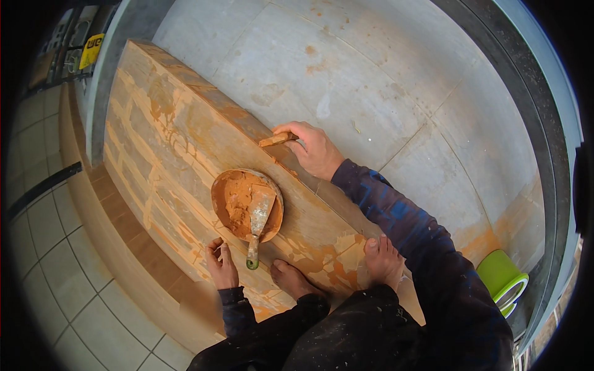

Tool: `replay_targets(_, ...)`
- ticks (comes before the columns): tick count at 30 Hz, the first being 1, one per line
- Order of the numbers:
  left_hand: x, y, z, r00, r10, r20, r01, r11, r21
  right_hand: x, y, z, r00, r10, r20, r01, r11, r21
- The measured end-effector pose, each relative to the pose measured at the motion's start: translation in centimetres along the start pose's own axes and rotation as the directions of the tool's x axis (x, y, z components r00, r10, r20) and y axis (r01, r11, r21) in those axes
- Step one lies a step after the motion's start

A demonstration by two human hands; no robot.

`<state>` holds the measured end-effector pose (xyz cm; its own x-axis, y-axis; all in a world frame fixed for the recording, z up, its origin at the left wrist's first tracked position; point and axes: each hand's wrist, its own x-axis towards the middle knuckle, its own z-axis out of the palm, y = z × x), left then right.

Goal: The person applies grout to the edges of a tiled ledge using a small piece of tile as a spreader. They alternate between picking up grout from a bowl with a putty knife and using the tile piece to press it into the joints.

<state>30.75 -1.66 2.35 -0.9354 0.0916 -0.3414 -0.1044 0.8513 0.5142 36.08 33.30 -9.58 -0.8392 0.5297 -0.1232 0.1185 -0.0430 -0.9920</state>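
My right hand (312,148) is closed on a small flat tool (272,140) smeared with orange paste, held at the long edge of a step (173,148) coated in patchy orange material. On the step, below and left of that hand, sits a round bucket (232,195) of orange paste, with a putty knife (262,207) lying in it, its green-tipped handle over the rim. My left hand (219,260) is beside the bucket, fingers curled; I cannot make out whether anything is in them.
My bare feet (383,266) stand on the step. A light grey tiled surface (352,74) lies beyond its edge. A green bucket (495,278) is at the right, near a dark curved border. A lower tiled floor (99,315) and a yellow object (91,51) are on the left.
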Motion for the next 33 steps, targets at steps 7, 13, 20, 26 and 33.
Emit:
replay_targets(7,-0.2,-0.7,-0.8,0.999,0.042,-0.024,-0.042,0.999,0.009,0.2,2.6,-0.1,0.873,-0.363,0.326,0.415,0.904,-0.102)
replay_targets(13,0.0,-1.9,-1.0,1.0,0.03,-0.003,-0.03,1.0,0.008,-7.7,1.5,-3.8,0.86,-0.352,0.369,0.426,0.894,-0.139)
replay_targets(20,0.1,-1.2,-0.9,1.0,0.007,0.03,-0.008,0.999,0.035,-8.3,-0.7,-2.1,0.994,-0.068,0.084,0.083,0.978,-0.193)
replay_targets(26,-0.2,-1.7,-1.2,0.999,0.042,0.014,-0.042,0.999,0.018,-8.5,-0.5,1.4,0.98,-0.197,0.007,0.191,0.94,-0.281)
replay_targets(33,-0.9,-2.8,-2.6,0.999,-0.033,0.0,0.033,0.999,0.021,-8.6,-1.7,-1.6,0.998,-0.058,0.036,0.064,0.979,-0.192)
